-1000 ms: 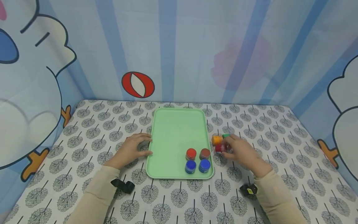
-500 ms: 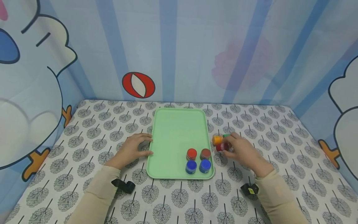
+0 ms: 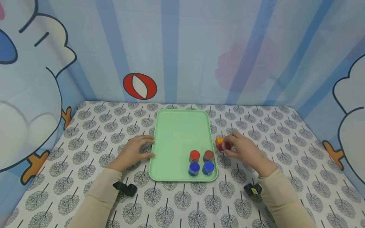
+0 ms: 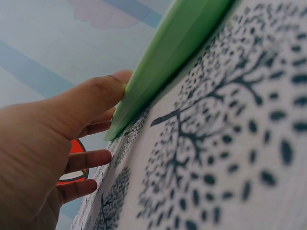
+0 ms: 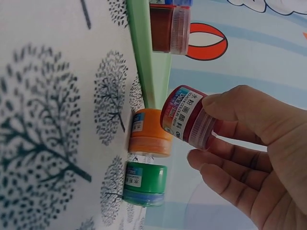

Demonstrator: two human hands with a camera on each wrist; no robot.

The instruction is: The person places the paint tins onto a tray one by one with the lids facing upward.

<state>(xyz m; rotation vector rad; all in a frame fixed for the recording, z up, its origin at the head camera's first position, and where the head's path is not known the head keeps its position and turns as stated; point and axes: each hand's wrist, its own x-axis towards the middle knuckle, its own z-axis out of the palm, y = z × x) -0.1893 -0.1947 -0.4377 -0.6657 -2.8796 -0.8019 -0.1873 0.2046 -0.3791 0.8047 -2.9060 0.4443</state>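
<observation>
My right hand (image 3: 245,151) pinches a dark red paint jar (image 5: 184,115) between thumb and fingers, tilted over the table beside the tray's right edge. An orange paint jar (image 5: 149,130) and a green paint jar (image 5: 145,179) stand close by in the right wrist view; the hand hides the green one in the head view. My left hand (image 3: 133,152) rests at the left rim of the light green tray (image 3: 182,133), thumb and fingertips touching the edge with fingers spread. In the tray's near right corner stand a red-lidded jar (image 3: 195,156), a brown jar (image 3: 208,155) and two blue jars (image 3: 194,169).
A white tablecloth (image 3: 182,201) with dark tree prints covers the table. Behind it hangs a blue striped curtain (image 3: 196,57) with cartoon figures. Each wrist bears a small black camera, such as the one by the left sleeve (image 3: 94,199).
My right hand has raised the dark red jar slightly and turned it, so its round end now faces the head camera. The left hand and tray have stayed put.
</observation>
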